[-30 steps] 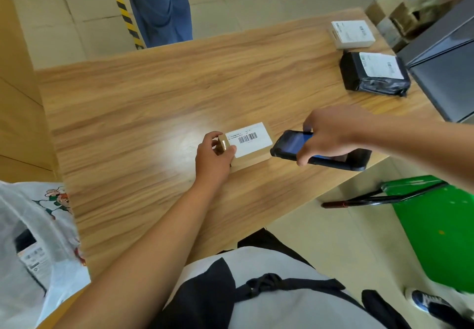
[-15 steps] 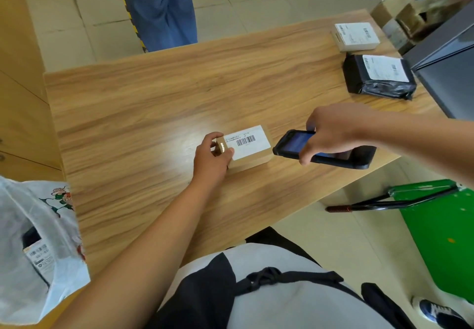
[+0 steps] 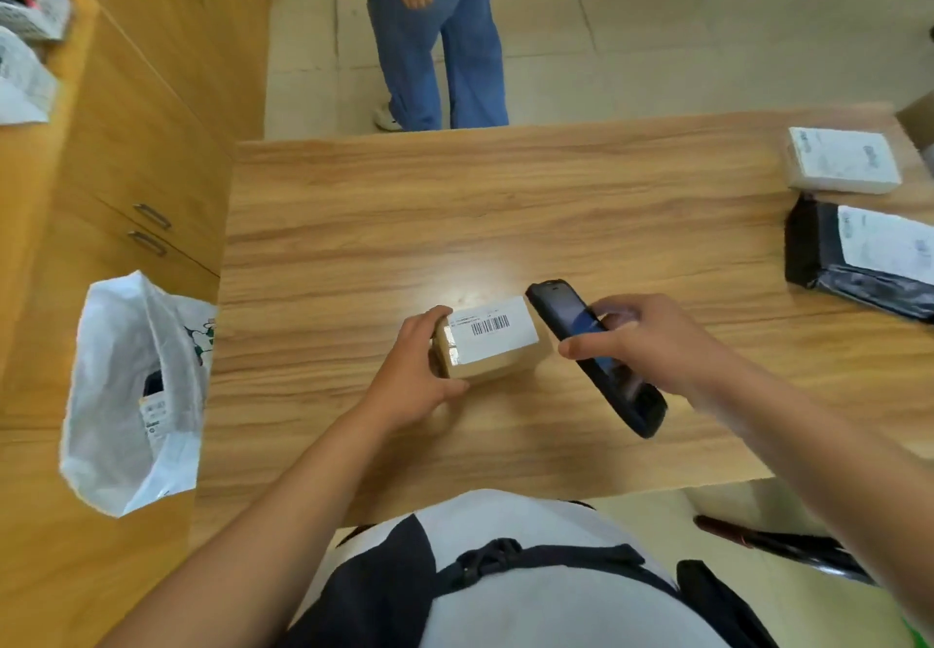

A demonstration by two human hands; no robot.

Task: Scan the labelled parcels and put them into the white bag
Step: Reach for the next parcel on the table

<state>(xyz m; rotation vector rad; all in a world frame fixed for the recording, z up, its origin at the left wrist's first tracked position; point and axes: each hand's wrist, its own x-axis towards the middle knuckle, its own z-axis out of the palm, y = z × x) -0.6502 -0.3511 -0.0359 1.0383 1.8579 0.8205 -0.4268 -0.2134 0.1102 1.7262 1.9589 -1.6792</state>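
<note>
Brown cardboard parcel (image 3: 500,362) on desk (image 3: 505,202), white barcode label (image 3: 493,331) up. Left hand (image 3: 409,374) grip wraps its 9 o'clock end; right hand (image 3: 652,339) grip clasps black scanner (image 3: 561,311), 3 o'clock.

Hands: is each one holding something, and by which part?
The left hand grips the small cardboard box by its left end; the right hand holds the black scanner around its middle.

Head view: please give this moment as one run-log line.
left hand: grips cardboard box | right hand: holds handheld scanner beside barcode label | white bag: open, parcel inside | on table: black parcel, white parcel
</note>
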